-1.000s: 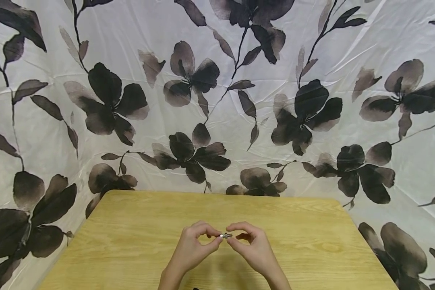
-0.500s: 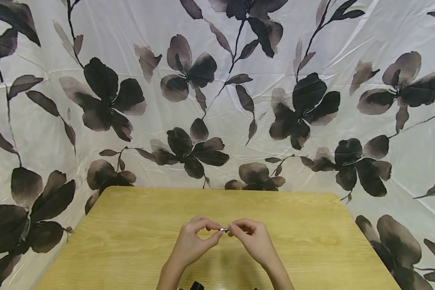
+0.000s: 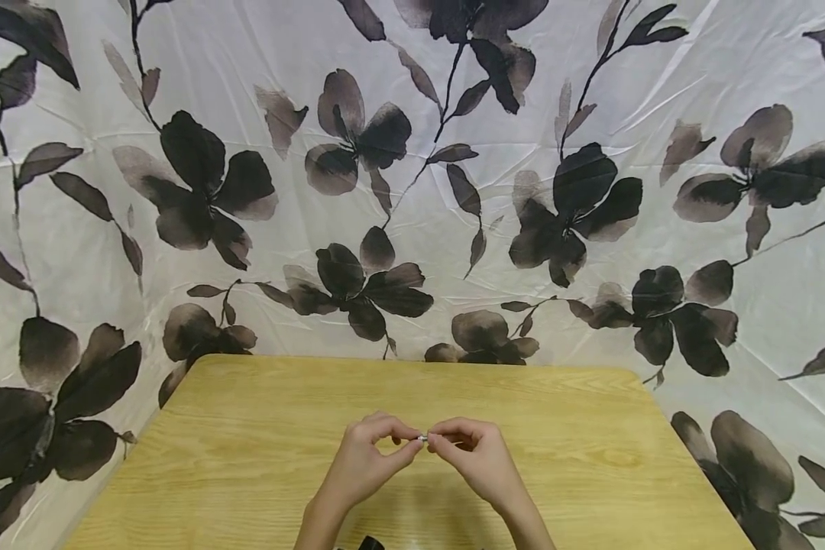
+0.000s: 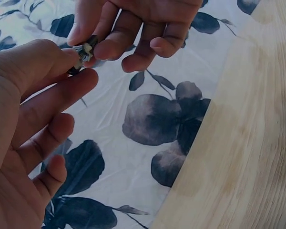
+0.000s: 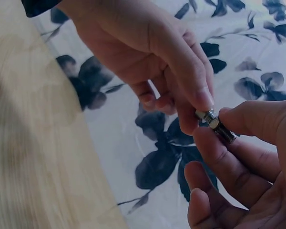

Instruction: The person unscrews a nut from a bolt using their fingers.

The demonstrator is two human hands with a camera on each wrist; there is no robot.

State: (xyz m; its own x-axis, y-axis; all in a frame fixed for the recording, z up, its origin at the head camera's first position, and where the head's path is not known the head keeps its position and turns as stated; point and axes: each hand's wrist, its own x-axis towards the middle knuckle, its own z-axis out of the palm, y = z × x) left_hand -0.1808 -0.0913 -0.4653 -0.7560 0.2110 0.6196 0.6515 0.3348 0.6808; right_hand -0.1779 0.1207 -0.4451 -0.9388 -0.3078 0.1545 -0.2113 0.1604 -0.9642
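the threaded piece i hold is silver. my desk is yellow with streaky wood grain, an oval swirl showing toward its right edge. beyond its far edge and corners, the cloth is white, printed with black, grey and brownish flowers and leaves on dark stems.

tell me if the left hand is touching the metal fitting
Touching. The right wrist view shows the left hand pinching one end of the metal fitting.
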